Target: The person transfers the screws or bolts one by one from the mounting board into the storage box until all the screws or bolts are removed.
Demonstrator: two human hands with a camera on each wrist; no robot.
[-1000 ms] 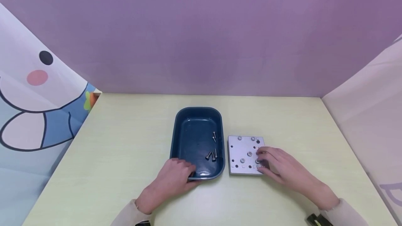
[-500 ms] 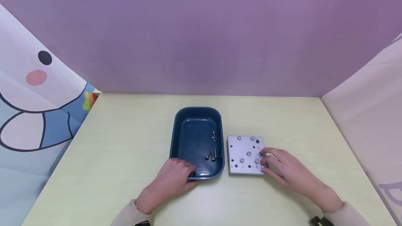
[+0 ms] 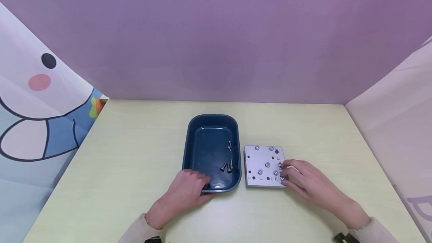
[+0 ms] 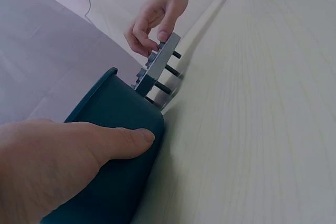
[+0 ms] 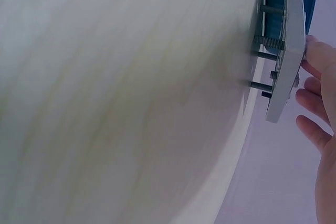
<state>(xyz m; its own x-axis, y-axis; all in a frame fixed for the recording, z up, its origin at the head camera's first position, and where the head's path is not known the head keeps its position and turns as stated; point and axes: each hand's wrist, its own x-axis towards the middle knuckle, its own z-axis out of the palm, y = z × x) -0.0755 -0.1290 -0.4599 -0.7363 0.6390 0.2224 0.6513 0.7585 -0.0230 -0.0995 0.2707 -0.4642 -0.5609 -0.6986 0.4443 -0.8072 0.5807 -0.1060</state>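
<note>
A dark blue tray (image 3: 209,123) stands mid-table. My left hand (image 3: 187,188) grips its near left corner, fingers over the rim inside and thumb (image 4: 126,142) against the outer wall. To its right is a square silver metal plate (image 3: 256,158) with holes and several socket-head screws. The wrist views show screw shanks (image 5: 270,42) sticking out below it, holding it off the table. At the plate's near right corner my right hand (image 3: 310,179) pinches a screw (image 3: 282,179) between thumb and a finger; its index finger is beside another screw (image 3: 280,164).
Several loose screws (image 3: 229,168) lie in the tray's right side. The pale wooden table (image 3: 135,141) ends at a purple cloth (image 3: 219,48) behind. Printed cloths hang at the left and right sides.
My right hand has shifted slightly right, from a screw further in to the one at the plate's near right corner. The left hand and tray stay put.
</note>
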